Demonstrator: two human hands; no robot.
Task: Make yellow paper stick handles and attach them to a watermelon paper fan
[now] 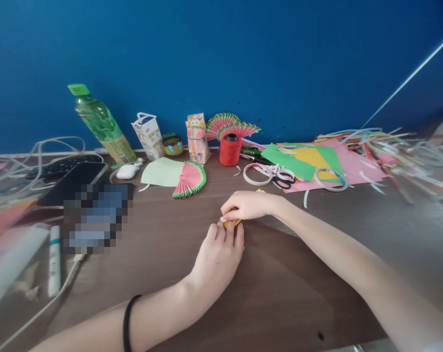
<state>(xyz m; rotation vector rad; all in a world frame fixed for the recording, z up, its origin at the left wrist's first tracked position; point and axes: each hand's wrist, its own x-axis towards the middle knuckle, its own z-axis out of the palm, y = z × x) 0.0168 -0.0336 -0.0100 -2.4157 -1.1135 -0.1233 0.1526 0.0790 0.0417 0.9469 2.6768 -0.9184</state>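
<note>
Work on the small yellow piece, probably paper, looks under way: it lies on the dark brown wood-look worktop beneath both hands, with a small white tab at its edge. Fingers cover most of it, so how much is done or left cannot be told. 1 pink-and-green pleated paper fan lies beyond it, already formed.

The right hand reaches in from the right, palm down, thumb and bent fingers pinched together on the tab. The left hand rests nearer, fingertips against the piece's near edge; whether they clamp it, I cannot tell.
</note>
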